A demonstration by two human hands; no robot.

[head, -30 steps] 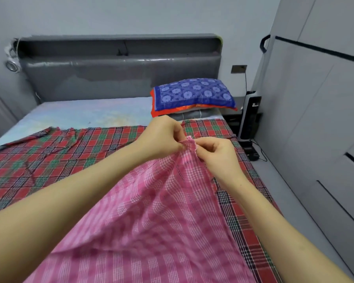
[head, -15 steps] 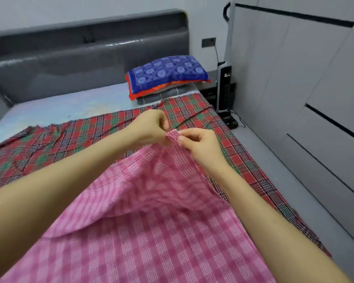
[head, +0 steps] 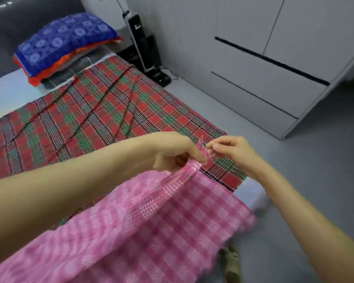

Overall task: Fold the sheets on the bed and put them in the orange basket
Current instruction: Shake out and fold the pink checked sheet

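Pink checked sheet fills the lower frame, its corner lifted at centre right, where the left hand and right hand both pinch it with curled fingers. Blur smears its near edge. A red plaid sheet lies beneath, a blue pillow sits upper left, and grey cabinets stand upper right.

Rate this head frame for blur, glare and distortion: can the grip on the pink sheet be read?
Head view: motion blur smears the pink checked sheet, worst near the bottom edge; left hand and right hand pinching its corner read clearly enough; small glare streak on the dark headboard; wardrobe lines slant from the wide-angle lens.
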